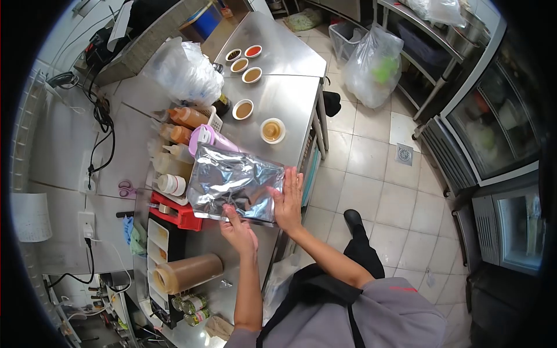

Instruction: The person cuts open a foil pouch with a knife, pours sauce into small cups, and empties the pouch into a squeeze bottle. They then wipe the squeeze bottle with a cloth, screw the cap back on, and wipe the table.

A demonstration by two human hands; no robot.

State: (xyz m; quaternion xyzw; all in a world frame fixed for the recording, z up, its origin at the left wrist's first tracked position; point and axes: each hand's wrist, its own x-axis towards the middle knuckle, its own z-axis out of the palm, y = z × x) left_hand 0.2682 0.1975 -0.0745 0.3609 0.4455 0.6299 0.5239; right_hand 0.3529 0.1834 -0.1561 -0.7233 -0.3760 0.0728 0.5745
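Note:
A shiny silver foil pouch [232,182] is held up over the steel counter, near its front edge. My left hand [239,233] grips the lower edge of the pouch, thumb on top and the fingers underneath. Along the right edge lies my right hand [288,204], its fingers straight and its thumb over the foil, gripping that side. Just beyond the pouch stands a small cup of light brown sauce [272,131]. A pink-lidded container [209,139] is partly hidden behind the pouch.
Several small sauce cups [251,75] stand further along the counter [287,52]. Squeeze bottles [188,118], a plastic bag [188,72] and a red holder [180,214] line the wall side. A large brown-filled bottle [188,272] lies nearer me. Glass-door fridges [493,127] stand right.

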